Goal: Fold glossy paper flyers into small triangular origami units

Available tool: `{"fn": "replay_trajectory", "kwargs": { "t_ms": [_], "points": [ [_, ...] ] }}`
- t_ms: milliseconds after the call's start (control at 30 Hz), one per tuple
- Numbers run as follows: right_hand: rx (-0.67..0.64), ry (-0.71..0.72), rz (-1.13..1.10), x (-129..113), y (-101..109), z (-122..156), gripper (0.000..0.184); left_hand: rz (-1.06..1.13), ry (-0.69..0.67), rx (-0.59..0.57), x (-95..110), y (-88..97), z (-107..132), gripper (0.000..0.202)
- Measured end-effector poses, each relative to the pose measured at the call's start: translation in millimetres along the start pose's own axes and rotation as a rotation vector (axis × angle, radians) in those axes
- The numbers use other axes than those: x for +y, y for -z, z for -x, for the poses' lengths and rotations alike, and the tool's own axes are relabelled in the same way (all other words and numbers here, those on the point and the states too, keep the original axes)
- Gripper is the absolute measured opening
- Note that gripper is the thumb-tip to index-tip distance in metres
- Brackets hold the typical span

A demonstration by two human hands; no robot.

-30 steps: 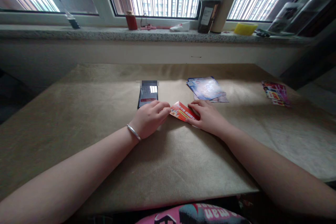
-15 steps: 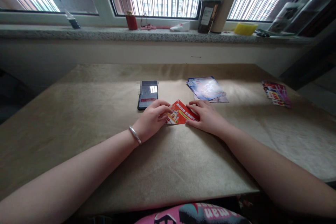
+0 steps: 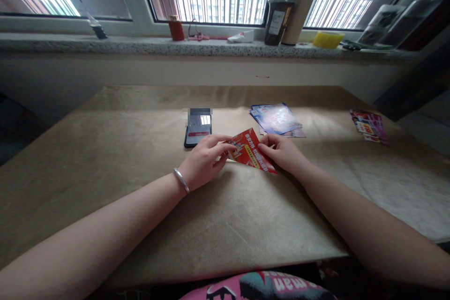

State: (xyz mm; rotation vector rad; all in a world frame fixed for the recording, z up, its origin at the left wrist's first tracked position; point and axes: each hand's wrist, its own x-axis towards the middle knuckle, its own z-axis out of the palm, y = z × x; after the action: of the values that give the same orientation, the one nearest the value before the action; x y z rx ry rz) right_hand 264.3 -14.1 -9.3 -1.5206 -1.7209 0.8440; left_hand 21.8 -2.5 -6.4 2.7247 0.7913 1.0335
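Note:
A red printed leaflet [image 3: 250, 151] with white lettering and a yellow strip is held between my two hands, tilted a little above the table. My left hand [image 3: 208, 158], with a silver bangle at the wrist, grips its left edge; the fingertips lie over the print. On the opposite side my right hand [image 3: 281, 151] pinches the leaflet between thumb and bent fingers. Just beyond my left hand lies a dark smartphone [image 3: 197, 130]. Past my right hand rests a small stack of bluish leaflets [image 3: 276, 118].
Several pink and purple leaflets [image 3: 370, 126] lie at the table's right side. The tan-covered table [image 3: 225, 229] reaches to the wall below a granite windowsill [image 3: 133, 46]. On the sill stand a red container [image 3: 176, 29], a dark jar [image 3: 278, 21] and a yellow object [image 3: 328, 40].
The leaflet has been lifted off the table and turned slightly, its right corner now lower. My right hand has gone from lying over its edge to pinching it.

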Motion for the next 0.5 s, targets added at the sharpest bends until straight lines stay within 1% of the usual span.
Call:
{"fn": "replay_trajectory", "kwargs": {
  "t_ms": [100,167,300,367,433,500],
  "points": [
    [0.016,-0.008,-0.042,-3.7,2.0,1.5,0.019,-0.057,-0.022,-0.016,1.6,2.5,-1.4,0.027],
    [0.054,0.008,-0.059,-4.9,3.3,1.9,0.02,-0.09,-0.025,-0.015,1.9,2.8,-1.8,0.03],
    [0.227,0.158,-0.012,-5.8,6.4,3.2,0.014,-0.133,-0.018,-0.024,2.9,1.5,-2.0,0.032],
    [0.289,0.233,0.023,-6.3,8.0,4.6,0.012,-0.122,-0.001,-0.047,3.8,0.8,-1.9,0.035],
    [0.301,0.273,0.055,-7.3,9.4,6.2,0.012,-0.087,0.017,-0.066,4.7,0.4,-1.7,0.042],
    [0.278,0.304,0.091,-9.0,10.5,8.0,0.013,-0.03,0.027,-0.081,5.2,0.0,-1.3,0.051]
  ]
}}
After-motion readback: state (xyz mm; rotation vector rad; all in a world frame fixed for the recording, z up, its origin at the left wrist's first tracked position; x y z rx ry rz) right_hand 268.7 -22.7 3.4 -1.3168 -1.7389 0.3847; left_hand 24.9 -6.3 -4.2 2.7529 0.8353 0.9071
